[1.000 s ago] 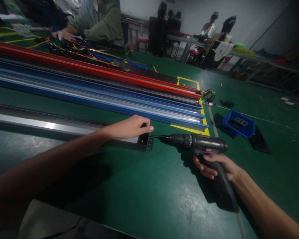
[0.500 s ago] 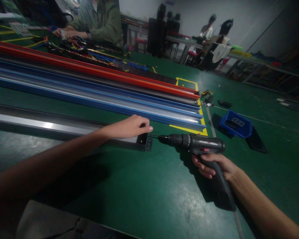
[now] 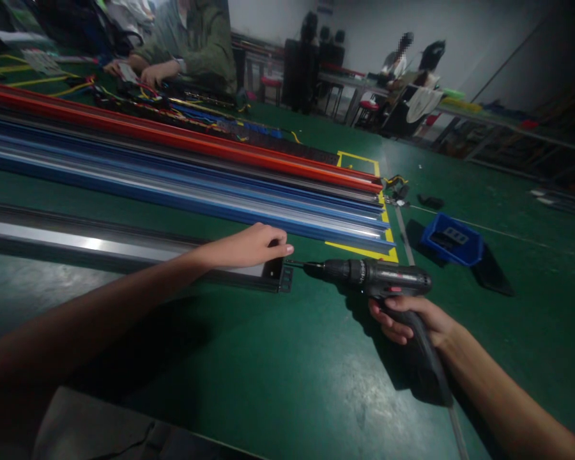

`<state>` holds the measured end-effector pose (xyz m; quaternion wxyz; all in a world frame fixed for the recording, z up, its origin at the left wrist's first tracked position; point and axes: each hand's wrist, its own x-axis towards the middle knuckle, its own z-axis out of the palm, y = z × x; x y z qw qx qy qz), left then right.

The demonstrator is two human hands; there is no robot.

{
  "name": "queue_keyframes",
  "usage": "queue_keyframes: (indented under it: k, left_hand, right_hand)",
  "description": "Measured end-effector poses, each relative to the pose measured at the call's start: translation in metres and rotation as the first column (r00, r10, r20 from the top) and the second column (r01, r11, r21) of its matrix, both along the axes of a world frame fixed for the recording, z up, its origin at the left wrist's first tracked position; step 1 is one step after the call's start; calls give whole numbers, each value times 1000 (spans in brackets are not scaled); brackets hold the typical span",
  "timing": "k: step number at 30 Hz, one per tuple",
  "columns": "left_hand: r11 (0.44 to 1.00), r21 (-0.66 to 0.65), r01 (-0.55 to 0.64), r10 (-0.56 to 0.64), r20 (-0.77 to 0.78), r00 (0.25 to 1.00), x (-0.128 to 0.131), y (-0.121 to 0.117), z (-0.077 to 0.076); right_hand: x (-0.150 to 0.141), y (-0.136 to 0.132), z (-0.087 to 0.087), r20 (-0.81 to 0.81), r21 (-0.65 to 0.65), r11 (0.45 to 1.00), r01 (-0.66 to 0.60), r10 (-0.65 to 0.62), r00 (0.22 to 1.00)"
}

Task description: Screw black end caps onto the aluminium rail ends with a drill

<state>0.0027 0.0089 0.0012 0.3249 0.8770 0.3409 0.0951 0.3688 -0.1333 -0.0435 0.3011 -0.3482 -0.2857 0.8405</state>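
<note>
My right hand (image 3: pixel 407 319) is closed round the grip of a black power drill (image 3: pixel 393 278), which lies level and points left. Its thin bit (image 3: pixel 296 263) reaches the end of a long dark metal profile (image 3: pixel 96 244) with a shiny strip along it. Over that end rests my left hand (image 3: pixel 252 246), its fingers curled down around the far side and the thumb pointing right. A black end cap (image 3: pixel 286 279) with small slots sits at the profile's end, below the thumb. Whether the bit sits in a screw is too small to tell.
Blue profiles (image 3: pixel 220 203) and a red profile (image 3: pixel 220 142) lie beyond, ending near yellow tape (image 3: pixel 359 255). A blue bin (image 3: pixel 450 240) stands to the right. Across the green table (image 3: pixel 316 377), a co-worker in a green sleeve (image 3: pixel 208 48) handles parts beside coloured wires.
My hands, the drill and the dark profile keep nearly the same places; the view shifts slightly. Across the table, the co-worker's hands have moved over a pale part.
</note>
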Motion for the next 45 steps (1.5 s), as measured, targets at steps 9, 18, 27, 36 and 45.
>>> queue_keyframes:
  k: [9,18,27,36,45]
  left_hand:
    - [1000,1,-2,2,-12,1000,1,1,0]
    - [1000,-3,1,-1,1,1000,0,1,-1]
    - [1000,4,-3,3,7,1000,0,0,-1]
    - [1000,1,6,-6,11,1000,0,1,-1]
    - [1000,1,6,-6,8,1000,0,0,1]
  right_hand:
    - [0,0,0,12,-8,1000,1,-1,1000]
    - [2,0,-3,11,-10,1000,1,-1,1000]
    - [0,1,0,4,-2,1000,-11,11,1000]
    - [1,0,0,19,-22,1000,9,-9,1000]
    - [1,0,0,2,-39,999,9,-9,1000]
